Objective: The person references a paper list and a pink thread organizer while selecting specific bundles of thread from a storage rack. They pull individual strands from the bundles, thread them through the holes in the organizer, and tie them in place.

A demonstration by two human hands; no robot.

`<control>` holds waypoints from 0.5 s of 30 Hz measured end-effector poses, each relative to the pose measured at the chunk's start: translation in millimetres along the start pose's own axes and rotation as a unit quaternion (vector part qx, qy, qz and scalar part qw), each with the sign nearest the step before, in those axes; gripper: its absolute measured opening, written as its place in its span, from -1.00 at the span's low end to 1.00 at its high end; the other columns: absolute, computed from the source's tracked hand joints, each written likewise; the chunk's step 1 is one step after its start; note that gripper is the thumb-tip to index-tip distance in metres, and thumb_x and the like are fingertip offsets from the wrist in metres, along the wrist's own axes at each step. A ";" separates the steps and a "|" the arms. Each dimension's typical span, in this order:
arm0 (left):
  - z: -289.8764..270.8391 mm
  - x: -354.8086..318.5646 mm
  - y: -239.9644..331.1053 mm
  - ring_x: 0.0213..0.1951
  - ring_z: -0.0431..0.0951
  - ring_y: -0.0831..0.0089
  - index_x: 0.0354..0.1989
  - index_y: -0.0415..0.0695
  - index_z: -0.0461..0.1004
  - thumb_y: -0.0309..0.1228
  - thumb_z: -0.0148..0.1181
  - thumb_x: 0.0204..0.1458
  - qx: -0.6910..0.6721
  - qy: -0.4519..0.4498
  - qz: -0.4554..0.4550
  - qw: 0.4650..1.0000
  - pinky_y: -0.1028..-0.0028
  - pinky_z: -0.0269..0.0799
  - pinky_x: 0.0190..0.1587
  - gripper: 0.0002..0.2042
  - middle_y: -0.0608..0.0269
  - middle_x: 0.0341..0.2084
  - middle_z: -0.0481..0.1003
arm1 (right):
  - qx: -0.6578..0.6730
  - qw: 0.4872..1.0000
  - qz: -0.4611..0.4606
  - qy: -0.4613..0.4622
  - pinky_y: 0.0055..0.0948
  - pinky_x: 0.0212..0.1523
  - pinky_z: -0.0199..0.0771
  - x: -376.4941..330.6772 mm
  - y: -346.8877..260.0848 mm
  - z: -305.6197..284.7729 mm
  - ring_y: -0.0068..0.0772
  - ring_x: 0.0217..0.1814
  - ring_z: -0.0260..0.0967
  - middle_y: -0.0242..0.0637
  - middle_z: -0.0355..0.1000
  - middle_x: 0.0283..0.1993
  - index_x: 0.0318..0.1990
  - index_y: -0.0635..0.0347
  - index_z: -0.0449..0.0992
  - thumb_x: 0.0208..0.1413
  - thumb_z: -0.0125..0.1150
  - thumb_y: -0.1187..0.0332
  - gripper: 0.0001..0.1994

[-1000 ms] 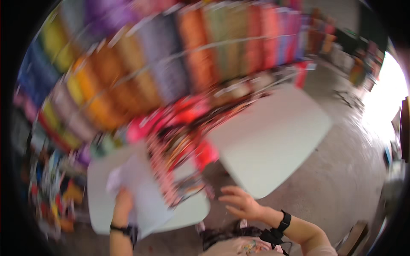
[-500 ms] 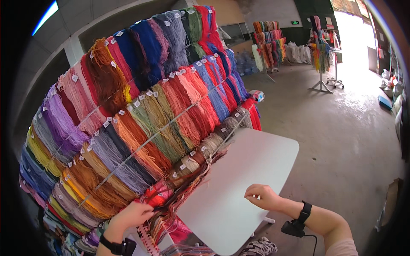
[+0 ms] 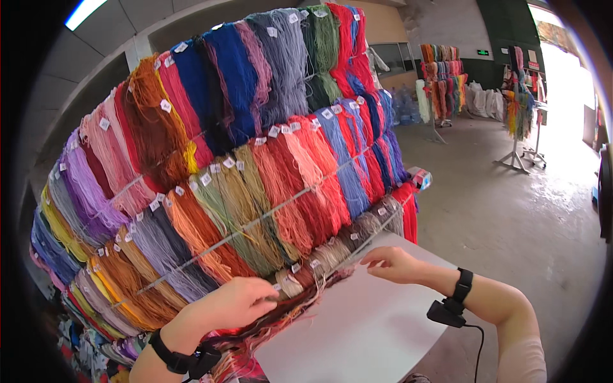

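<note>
My left hand [image 3: 239, 303] is over the near end of a loose bundle of dark brown and red yarn strands [image 3: 300, 300] along the table's left edge. Its fingers are loosely bent and apart; no strand shows between them. Above the far part of the white table [image 3: 345, 332], my right hand [image 3: 397, 265] hovers with thumb and fingers slightly apart, holding nothing I can see. Rolled grey and beige yarn hanks [image 3: 329, 255] lie along the lowest bar, between the table and the rack. Both wrists wear black straps with small devices.
A tall tilted rack of many-coloured tagged yarn hanks [image 3: 230, 236] fills the left and middle. Farther off are another yarn rack [image 3: 440, 76], a stand with hanging yarn [image 3: 517, 102], white sacks [image 3: 483, 101] and water bottles [image 3: 405, 105]. Grey floor [image 3: 491, 223] extends right.
My left hand has moved up and right along the yarn bundle. My right hand has moved farther over the table, nearer the lowest bar. The view has shifted slightly.
</note>
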State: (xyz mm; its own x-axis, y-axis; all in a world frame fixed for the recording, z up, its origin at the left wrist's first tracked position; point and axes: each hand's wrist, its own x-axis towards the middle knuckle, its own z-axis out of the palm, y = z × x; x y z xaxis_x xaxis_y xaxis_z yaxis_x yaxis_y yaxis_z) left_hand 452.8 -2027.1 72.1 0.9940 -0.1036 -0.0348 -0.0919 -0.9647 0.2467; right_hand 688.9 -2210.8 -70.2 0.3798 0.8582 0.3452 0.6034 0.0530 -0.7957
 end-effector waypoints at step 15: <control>-27.1 113.7 -43.3 -0.62 0.41 0.36 -0.52 -0.27 0.41 -0.49 0.03 -0.22 0.097 0.318 -0.226 0.916 0.52 0.30 -0.50 -0.89 0.08 -0.69 0.40 | 0.025 0.958 -0.201 0.202 -0.47 -0.56 0.32 265.1 -52.9 32.9 -0.38 -0.62 0.33 -0.16 0.35 -0.60 -0.49 0.26 0.43 -0.25 0.01 0.53 -0.89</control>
State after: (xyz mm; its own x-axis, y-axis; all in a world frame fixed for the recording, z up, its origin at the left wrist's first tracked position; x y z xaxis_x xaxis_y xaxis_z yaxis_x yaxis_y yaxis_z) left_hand 571.4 -1990.6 83.7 0.7613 0.4191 0.4948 0.3903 -0.9055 0.1666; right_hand 734.6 -1969.3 47.0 0.3703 0.4961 0.7854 0.7269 0.3717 -0.5775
